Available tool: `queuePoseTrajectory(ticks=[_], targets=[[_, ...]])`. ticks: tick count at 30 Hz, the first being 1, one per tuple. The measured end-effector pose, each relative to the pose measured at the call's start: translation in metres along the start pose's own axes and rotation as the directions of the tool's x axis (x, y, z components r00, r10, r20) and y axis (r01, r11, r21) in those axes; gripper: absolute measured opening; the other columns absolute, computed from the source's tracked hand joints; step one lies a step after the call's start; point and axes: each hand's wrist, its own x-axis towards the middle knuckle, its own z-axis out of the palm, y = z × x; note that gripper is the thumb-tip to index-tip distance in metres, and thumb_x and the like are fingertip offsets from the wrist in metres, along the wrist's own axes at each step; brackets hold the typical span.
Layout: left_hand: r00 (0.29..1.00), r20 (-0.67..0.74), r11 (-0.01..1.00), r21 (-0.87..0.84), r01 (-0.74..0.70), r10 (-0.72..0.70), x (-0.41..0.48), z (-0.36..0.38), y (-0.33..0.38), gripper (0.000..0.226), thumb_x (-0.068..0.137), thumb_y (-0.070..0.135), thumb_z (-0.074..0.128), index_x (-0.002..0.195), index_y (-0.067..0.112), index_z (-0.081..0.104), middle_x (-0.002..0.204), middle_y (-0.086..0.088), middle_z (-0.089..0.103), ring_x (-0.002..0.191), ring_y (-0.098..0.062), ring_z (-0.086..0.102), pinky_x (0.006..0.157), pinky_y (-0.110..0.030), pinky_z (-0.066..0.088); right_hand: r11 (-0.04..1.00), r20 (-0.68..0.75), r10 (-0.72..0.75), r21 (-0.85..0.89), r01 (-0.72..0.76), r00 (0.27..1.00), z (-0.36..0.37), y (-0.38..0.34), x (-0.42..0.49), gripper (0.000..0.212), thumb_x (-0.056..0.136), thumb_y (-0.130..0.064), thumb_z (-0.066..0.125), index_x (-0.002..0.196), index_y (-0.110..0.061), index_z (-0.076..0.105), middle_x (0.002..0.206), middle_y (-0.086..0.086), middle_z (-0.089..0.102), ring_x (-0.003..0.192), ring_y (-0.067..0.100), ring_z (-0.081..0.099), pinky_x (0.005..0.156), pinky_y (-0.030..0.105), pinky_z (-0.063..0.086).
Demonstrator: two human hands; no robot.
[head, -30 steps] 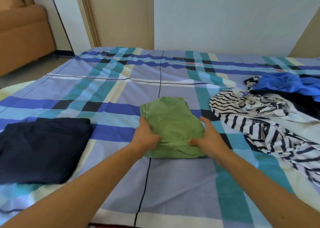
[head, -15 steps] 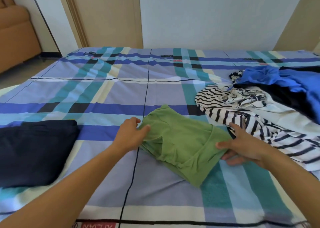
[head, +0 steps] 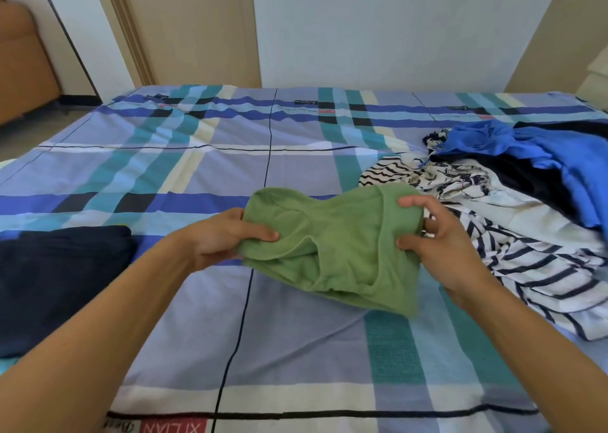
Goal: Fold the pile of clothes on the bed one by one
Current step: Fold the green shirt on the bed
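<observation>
The green top [head: 339, 245] looks soft and a bit fuzzy, like a small towel. It is folded into a lumpy, floppy shape with thick hems, and its near corner hangs down toward the bed [head: 296, 350]. The bed sheet is smooth, with big blue, teal and cream squares and thin black lines.

The left hand [head: 227, 238] grips the left edge of the green top, thumb on top. The right hand [head: 437, 245] pinches its right edge between thumb and fingers.

Left of the green top lies a dark navy cloth [head: 56, 284], folded flat. Right of the green top is a messy pile: a crumpled striped cloth [head: 526, 261] just beside it, then a bright blue cloth [head: 526, 146] and a black cloth [head: 526, 176] farther back.
</observation>
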Motion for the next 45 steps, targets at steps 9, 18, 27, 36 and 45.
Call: queuePoseTrajectory(ticks=[9, 18, 27, 36, 45], targets=[[0.967, -0.168, 0.962, 0.166, 0.218, -0.19, 0.006, 0.013, -0.031, 0.045, 0.079, 0.036, 0.082, 0.118, 0.021, 0.067, 0.108, 0.0, 0.076, 0.101, -0.018, 0.072, 0.097, -0.037, 0.055, 0.913, 0.3, 0.331, -0.343, -0.222, 0.895, 0.006, 0.026, -0.001, 0.046, 0.085, -0.003, 0.074, 0.119, -0.032, 0.065, 0.118, 0.003, 0.066, 0.097, 0.02, 0.069, 0.072, 0.025, 0.056], [0.942, -0.335, 0.994, 0.099, 0.048, -0.012, -0.006, 0.023, -0.024, 0.028, 0.086, 0.008, 0.071, 0.111, 0.017, 0.062, 0.112, -0.007, 0.07, 0.098, -0.02, 0.067, 0.085, -0.033, 0.056, 0.978, 0.257, 0.191, -0.129, -0.162, 0.947, 0.028, 0.014, -0.021, 0.044, 0.074, -0.006, 0.083, 0.108, -0.033, 0.074, 0.121, 0.003, 0.07, 0.1, 0.016, 0.071, 0.083, 0.029, 0.06], [0.663, -0.729, 0.947, 0.307, 0.093, 0.171, -0.153, -0.148, 0.018, 0.015, 0.087, 0.008, 0.067, 0.099, 0.016, 0.066, 0.102, -0.01, 0.072, 0.093, -0.026, 0.07, 0.083, -0.036, 0.057, 0.988, 0.36, -0.145, 0.11, 0.112, 0.922, 0.226, -0.074, -0.014, 0.047, 0.079, 0.001, 0.078, 0.111, -0.031, 0.067, 0.119, 0.0, 0.066, 0.094, 0.002, 0.065, 0.067, 0.01, 0.053], [0.428, -0.899, 0.935, 0.227, 0.271, 0.094, -0.238, -0.287, -0.039, 0.027, 0.083, 0.007, 0.072, 0.109, 0.005, 0.066, 0.1, -0.015, 0.069, 0.084, -0.028, 0.066, 0.077, -0.038, 0.055, 0.972, 0.473, -0.232, 0.085, 0.219, 0.85, 0.4, -0.082, -0.041, 0.053, 0.081, -0.009, 0.077, 0.13, -0.022, 0.06, 0.116, -0.015, 0.056, 0.108, 0.006, 0.055, 0.083, -0.001, 0.036], [0.337, -0.803, 0.689, 0.596, 0.412, 0.492, -0.206, -0.271, -0.115, 0.078, 0.075, 0.048, 0.045, 0.144, 0.012, 0.044, 0.137, -0.016, 0.047, 0.122, -0.04, 0.044, 0.1, -0.052, 0.038, 0.685, 0.44, -0.412, -0.429, 0.589, 0.798, 0.421, -0.061, -0.045, 0.078, 0.082, -0.034, 0.071, 0.15, -0.027, 0.033, 0.15, 0.008, 0.02, 0.137, 0.03, 0.034, 0.107, 0.043, 0.038]])
